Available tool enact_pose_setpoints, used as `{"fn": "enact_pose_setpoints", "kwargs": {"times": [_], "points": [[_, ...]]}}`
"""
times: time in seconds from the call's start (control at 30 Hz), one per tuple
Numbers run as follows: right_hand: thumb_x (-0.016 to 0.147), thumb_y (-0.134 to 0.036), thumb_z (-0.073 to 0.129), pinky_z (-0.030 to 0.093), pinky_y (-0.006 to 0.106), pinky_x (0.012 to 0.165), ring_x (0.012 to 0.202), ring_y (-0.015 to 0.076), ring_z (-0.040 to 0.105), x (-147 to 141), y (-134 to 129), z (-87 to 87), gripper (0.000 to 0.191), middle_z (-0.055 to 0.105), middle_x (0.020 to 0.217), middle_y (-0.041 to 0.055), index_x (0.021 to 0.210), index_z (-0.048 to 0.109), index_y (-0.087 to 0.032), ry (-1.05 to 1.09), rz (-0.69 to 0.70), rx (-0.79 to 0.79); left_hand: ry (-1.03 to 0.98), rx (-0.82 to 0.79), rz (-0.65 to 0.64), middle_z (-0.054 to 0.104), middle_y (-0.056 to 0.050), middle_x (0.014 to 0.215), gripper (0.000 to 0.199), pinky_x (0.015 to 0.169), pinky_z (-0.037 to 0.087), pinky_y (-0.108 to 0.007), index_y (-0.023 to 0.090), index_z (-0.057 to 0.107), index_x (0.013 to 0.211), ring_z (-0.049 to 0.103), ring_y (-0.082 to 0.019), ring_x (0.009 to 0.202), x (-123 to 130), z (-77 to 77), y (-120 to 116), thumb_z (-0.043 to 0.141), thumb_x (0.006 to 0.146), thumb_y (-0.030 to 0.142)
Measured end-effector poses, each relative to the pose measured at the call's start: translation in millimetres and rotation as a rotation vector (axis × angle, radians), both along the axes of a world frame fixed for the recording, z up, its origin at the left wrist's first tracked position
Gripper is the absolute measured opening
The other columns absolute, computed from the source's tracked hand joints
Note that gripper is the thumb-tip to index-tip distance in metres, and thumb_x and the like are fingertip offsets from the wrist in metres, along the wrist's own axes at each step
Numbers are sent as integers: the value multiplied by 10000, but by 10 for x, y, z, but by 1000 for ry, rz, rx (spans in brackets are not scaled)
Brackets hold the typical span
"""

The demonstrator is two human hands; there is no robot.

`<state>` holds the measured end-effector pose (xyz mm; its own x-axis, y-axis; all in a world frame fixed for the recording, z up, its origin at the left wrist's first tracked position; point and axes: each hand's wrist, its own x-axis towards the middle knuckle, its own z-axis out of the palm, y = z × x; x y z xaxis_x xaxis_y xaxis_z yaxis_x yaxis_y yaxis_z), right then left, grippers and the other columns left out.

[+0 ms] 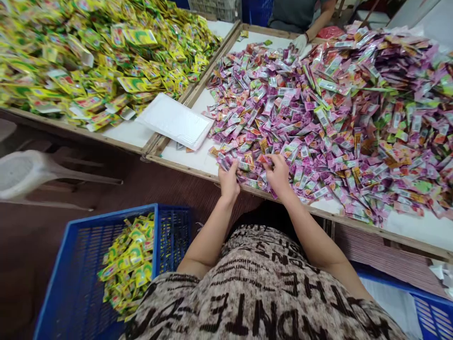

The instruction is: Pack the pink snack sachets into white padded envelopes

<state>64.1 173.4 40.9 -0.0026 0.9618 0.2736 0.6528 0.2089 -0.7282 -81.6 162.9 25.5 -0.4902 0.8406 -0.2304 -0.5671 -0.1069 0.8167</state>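
Note:
Small purple and pink packets (290,118) lie heaped on a white, wood-edged table. At the heap's near edge, my left hand (229,182) is closed round some purple packets, its thumb on top. Just to its right, my right hand (278,174) pinches a reddish-pink packet (264,159) between thumb and fingers. The two hands are a short distance apart, above the table's front rim. A flat stack of clear plastic bags (177,120) rests to the left of the heap.
Yellow packets (106,56) fill the table section at the left. Below stand a blue crate (67,274) holding yellow packets and a white stool (28,172). Another person's gloved hand (300,43) touches the heap's far side. Another blue crate (433,314) is at lower right.

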Motion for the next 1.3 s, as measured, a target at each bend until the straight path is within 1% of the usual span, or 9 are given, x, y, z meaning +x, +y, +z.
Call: {"fn": "enact_pose_setpoints", "kwargs": {"times": [0.13,0.23,0.4,0.57,0.73,0.9,1.03,1.17,1.3], "points": [[888,-228,567,445,345,840,985,264,593,-120,50,-91,246,630,1115,141,1104,661,-157,-404,178,-47,-134,-104,-67,479,102,526,419,421,345,-182,178,537,771,395,-37,406,-227,-70,-143,887,551,247],[884,-169,533,434,337,841,983,265,599,-153,57,-182,179,664,1018,133,991,674,-147,-504,209,-104,-180,-163,-125,510,75,522,377,446,391,-192,158,564,771,460,-56,432,-275,-53,-325,871,577,256],[906,-251,550,431,329,787,991,267,598,-153,37,-237,256,649,1119,135,1123,636,-146,-466,165,-95,-205,-206,-181,568,48,570,404,472,429,-199,131,618,860,517,-70,462,-249,-19,-423,877,583,267],[876,-202,562,427,317,776,915,240,593,-203,-6,-44,147,644,988,108,965,674,-163,-388,198,-81,-198,-212,-189,606,26,617,415,468,397,-169,112,675,905,532,-59,497,-291,29,-346,894,591,271],[881,-237,584,456,299,751,810,188,582,-307,-141,120,125,616,859,46,929,691,-193,-20,532,-161,-197,-142,-289,707,-34,823,324,592,495,-202,137,734,888,624,-101,663,-370,106,-249,887,623,241],[993,-496,411,485,387,973,1078,218,613,-480,-123,30,428,653,1164,92,1218,647,-218,413,229,-336,13,-48,-305,726,-35,854,183,874,538,-288,168,746,819,678,-157,842,-410,137,-216,834,719,294],[998,-589,332,358,410,1140,1286,222,508,-575,-53,40,535,599,1333,85,1246,656,-243,366,353,-318,0,-66,-409,734,-46,1122,520,1003,503,-335,232,712,1099,679,-212,1074,-328,150,-314,903,616,246],[1000,-551,367,459,352,984,1059,207,628,-406,21,135,499,701,1099,78,1040,729,-212,169,445,-331,-39,-139,-429,751,-42,1035,534,928,554,-348,212,698,1077,716,-217,971,-389,168,-365,912,588,203],[972,-350,492,459,305,819,818,191,638,-205,175,123,307,701,832,59,836,708,-181,-146,146,-250,-113,-139,-256,740,2,844,502,803,600,-312,200,677,968,727,-179,796,-722,129,-204,921,534,134]]}}
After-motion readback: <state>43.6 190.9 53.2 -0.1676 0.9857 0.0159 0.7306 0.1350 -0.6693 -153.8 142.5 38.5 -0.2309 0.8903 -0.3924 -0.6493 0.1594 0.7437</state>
